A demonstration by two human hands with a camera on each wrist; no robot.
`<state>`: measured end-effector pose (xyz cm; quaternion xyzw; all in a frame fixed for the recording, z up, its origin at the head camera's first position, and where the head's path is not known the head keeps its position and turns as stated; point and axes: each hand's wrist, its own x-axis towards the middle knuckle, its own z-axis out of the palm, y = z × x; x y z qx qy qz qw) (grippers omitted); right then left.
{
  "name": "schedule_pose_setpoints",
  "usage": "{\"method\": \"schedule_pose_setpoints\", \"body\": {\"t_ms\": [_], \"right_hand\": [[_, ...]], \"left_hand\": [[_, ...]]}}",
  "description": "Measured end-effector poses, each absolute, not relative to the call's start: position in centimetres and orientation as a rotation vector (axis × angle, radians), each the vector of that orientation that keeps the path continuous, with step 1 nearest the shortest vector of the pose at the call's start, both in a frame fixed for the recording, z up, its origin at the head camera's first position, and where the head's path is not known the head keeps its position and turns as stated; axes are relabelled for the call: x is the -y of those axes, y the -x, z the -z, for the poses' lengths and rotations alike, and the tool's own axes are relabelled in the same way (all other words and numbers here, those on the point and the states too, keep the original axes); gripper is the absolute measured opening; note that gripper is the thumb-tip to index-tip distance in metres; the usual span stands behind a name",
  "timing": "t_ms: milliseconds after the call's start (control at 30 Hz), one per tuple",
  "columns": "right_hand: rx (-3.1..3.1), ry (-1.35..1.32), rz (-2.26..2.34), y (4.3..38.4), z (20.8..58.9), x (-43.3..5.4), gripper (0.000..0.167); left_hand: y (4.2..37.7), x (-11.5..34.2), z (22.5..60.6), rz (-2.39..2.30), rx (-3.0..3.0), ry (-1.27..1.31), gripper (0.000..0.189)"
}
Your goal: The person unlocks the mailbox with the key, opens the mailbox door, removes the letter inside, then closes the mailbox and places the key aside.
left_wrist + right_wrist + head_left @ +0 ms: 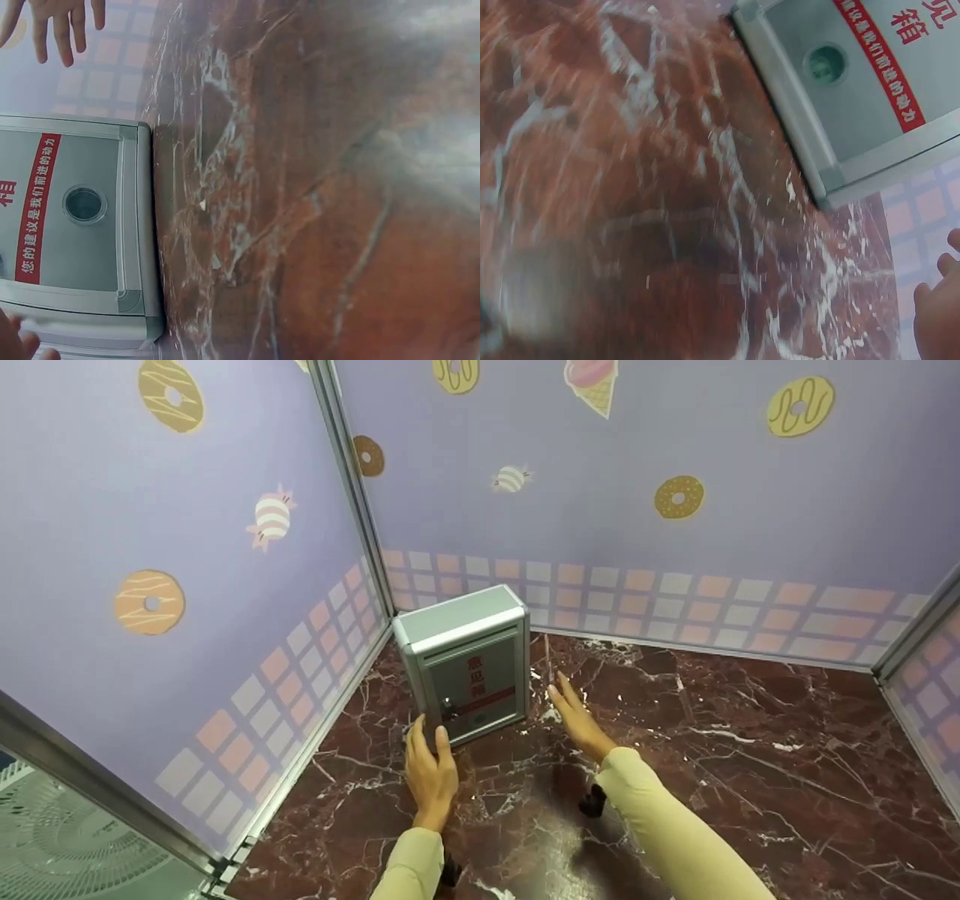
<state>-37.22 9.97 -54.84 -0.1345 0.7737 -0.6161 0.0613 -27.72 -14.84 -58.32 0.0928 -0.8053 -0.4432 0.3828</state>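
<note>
A silver-grey metal suggestion box (491,660) stands upright on the marbled floor, close to the wall corner. Red Chinese characters and a red stripe mark its front, which also has a slot near the top and a small lock at the left. A round window (85,204) shows low on its front in the left wrist view. By the box's lower left corner is my left hand (431,776), fingers extended; whether it touches the box I cannot tell. To the right, apart from the box, my right hand (579,724) reaches forward with straight fingers. Neither hand holds anything.
Purple walls (585,510) printed with donuts and sweets enclose the floor (720,765) at the left, back and right. Metal posts (356,495) run along the wall joints. Part of a white fan (75,832) shows at the lower left, beyond the left wall.
</note>
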Motion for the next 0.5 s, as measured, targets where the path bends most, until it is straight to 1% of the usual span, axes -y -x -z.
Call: {"method": "schedule_pose_setpoints", "body": {"t_ms": [200, 333, 500], "right_hand": [[-2.297, 0.414, 1.886, 37.5, 54.8, -7.6, 0.070], [-2.227, 0.424, 1.949, 37.9, 54.4, -6.8, 0.069], [-2.127, 0.414, 1.970, 37.8, 52.6, -6.4, 0.071]], "left_hand": [[28.2, 15.4, 57.9, 1.131, 2.008, -0.203, 0.054], [28.8, 15.8, 57.4, 1.197, 2.019, -0.153, 0.058], [29.6, 16.2, 57.0, 1.270, 2.029, -0.117, 0.060]]}}
